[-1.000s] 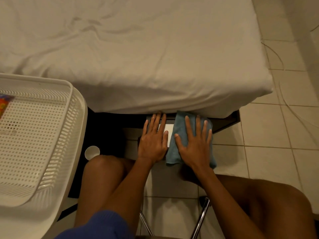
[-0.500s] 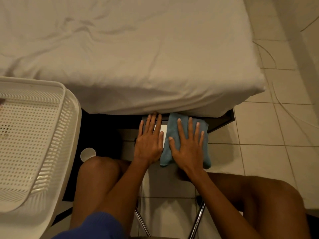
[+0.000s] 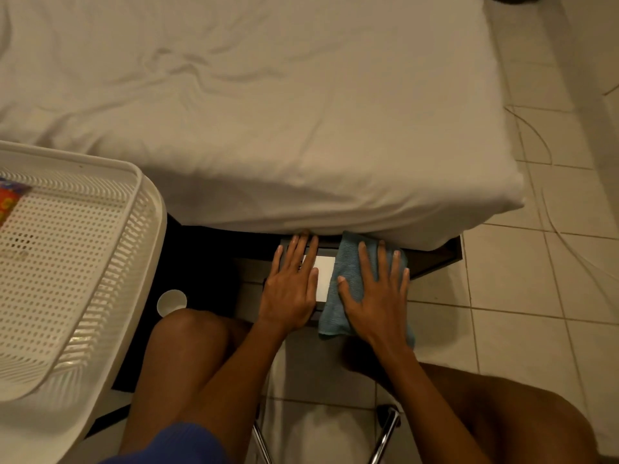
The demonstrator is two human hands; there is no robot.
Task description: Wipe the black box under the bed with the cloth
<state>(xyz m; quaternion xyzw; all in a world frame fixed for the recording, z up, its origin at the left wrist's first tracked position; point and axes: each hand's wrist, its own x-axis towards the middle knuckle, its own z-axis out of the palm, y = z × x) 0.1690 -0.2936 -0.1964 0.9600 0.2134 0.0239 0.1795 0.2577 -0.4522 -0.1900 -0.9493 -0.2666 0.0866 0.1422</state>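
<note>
Blue cloth (image 3: 348, 283) lies flat on the black box (image 3: 432, 259), which sits on the floor partly under the edge of the bed (image 3: 268, 128). My right hand (image 3: 378, 296) presses the cloth down, fingers spread, nothing pinched. My left hand (image 3: 291, 286) rests flat beside it on the box, fingers together, part covering a white label (image 3: 325, 276). White perforated basket (image 3: 67, 262) stands to my left
</note>
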